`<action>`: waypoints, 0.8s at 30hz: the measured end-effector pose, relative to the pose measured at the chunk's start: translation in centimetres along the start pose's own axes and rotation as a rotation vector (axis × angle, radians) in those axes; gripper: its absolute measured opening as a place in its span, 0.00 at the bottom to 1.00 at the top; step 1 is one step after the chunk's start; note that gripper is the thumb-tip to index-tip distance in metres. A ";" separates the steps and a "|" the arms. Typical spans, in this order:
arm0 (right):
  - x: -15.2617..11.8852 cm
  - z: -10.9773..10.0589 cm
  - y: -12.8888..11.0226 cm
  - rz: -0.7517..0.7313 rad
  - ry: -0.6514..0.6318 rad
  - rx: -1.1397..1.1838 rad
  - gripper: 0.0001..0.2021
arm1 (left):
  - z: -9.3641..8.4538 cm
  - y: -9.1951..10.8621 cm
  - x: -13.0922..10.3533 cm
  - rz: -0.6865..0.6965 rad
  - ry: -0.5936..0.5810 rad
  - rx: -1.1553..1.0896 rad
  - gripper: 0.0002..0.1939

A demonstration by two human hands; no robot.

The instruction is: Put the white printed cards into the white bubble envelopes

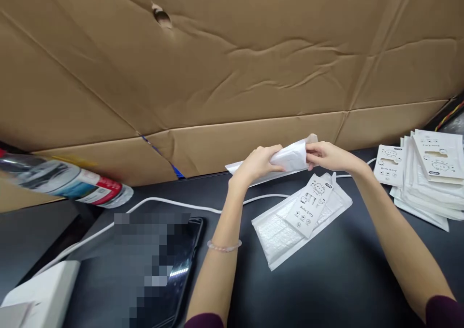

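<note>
On the black desk, shows a bubble mailer under a Hello Kitty card, with that card resting outside on the upper face, so looks unfinished there. Just beyond, grips a second white padded mailer along its side with the left hand, and pinches at its far-right end with the right hand, near each other but apart. Looks midway through handling this one; cannot tell of contents or a sealed flap. Farther right, shows stacked mailers with one loose card at the edge and more cards on top, also lying outside. Behind everything, shows creased cardboard.
</note>
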State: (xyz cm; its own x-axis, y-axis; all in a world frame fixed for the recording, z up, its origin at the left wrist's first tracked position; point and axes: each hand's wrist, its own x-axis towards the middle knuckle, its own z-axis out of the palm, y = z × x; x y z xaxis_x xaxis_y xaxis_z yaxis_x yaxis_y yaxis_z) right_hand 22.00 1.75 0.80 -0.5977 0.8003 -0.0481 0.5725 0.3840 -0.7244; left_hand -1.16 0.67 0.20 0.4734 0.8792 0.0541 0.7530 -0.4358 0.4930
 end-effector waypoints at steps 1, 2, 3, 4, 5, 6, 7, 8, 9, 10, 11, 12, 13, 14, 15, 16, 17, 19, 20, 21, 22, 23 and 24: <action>0.0 0.1 -0.1 0.005 -0.034 0.016 0.05 | 0.1 0.1 0.1 0.020 -0.016 -0.004 0.14; 0.0 0.2 -0.2 0.011 -0.040 0.002 0.05 | 0.3 0.1 0.2 0.036 -0.031 -0.009 0.14; 0.0 0.3 -0.3 0.020 -0.023 -0.038 0.05 | 0.4 0.2 0.3 0.044 -0.044 -0.013 0.14; 0.1 0.6 -0.4 0.029 0.007 -0.088 0.06 | 0.6 0.3 0.4 0.046 -0.058 -0.017 0.14; 0.2 0.8 -0.5 0.038 0.043 -0.133 0.07 | 0.7 0.3 0.5 0.041 -0.072 -0.019 0.14; 0.3 1.1 -0.6 0.041 0.078 -0.166 0.07 | 0.8 0.4 0.6 0.034 -0.084 -0.021 0.13; 0.5 1.5 -0.6 0.039 0.107 -0.181 0.08 | 0.8 0.4 0.6 0.027 -0.096 -0.022 0.14; 0.7 1.8 -0.6 0.035 0.131 -0.188 0.08 | 0.7 0.4 0.5 0.021 -0.104 -0.026 0.14; 1.0 2.1 -0.6 0.030 0.154 -0.197 0.08 | 0.7 0.3 0.5 0.016 -0.107 -0.032 0.14; 1.2 2.5 -0.6 0.024 0.176 -0.205 0.08 | 0.6 0.2 0.4 0.011 -0.107 -0.040 0.14; 1.4 2.9 -0.6 0.018 0.191 -0.210 0.08 | 0.5 0.1 0.4 0.003 -0.105 -0.048 0.15; 1.7 3.2 -0.6 0.011 0.199 -0.212 0.08 | 0.4 0.1 0.3 -0.009 -0.103 -0.049 0.15; 1.8 3.6 -0.7 0.002 0.203 -0.212 0.08 | 0.4 0.0 0.3 -0.024 -0.103 -0.041 0.16; 2.0 3.8 -0.8 -0.005 0.207 -0.211 0.08 | 0.3 -0.1 0.3 -0.041 -0.103 -0.025 0.16; 2.1 4.0 -0.9 -0.012 0.212 -0.209 0.08 | 0.3 -0.1 0.3 -0.056 -0.104 -0.006 0.16; 2.1 4.1 -1.0 -0.019 0.218 -0.207 0.07 | 0.2 -0.2 0.3 -0.069 -0.103 0.012 0.15; 2.1 4.0 -1.2 -0.027 0.224 -0.204 0.06 | 0.0 -0.3 0.2 -0.080 -0.099 0.025 0.15; 1.8 3.4 -1.4 -0.050 0.237 -0.200 0.05 | -0.6 -0.7 -0.2 -0.102 -0.095 0.033 0.17; 1.5 2.8 -1.4 -0.060 0.248 -0.197 0.04 | -1.0 -1.1 -0.5 -0.124 -0.093 0.034 0.18; 1.2 2.0 -1.3 -0.064 0.265 -0.191 0.04 | -1.5 -1.5 -0.9 -0.152 -0.086 0.037 0.19; 0.8 1.2 -1.1 -0.060 0.288 -0.182 0.04 | -2.1 -2.0 -1.3 -0.189 -0.071 0.041 0.21; 0.4 0.4 -0.9 -0.044 0.316 -0.163 0.04 | -2.6 -2.5 -1.7 -0.221 -0.047 0.034 0.23; 0.0 -0.4 -0.7 -0.023 0.336 -0.133 0.04 | -3.1 -3.0 -2.2 -0.239 -0.020 -0.002 0.24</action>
State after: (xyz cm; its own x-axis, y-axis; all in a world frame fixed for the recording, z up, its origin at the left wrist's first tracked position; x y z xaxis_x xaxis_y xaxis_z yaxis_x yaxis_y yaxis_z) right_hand 21.78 1.69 1.53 -0.4065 0.8887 0.2119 0.6417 0.4428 -0.6262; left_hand -5.87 0.66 1.25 0.2909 0.9533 -0.0812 0.8438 -0.2156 0.4915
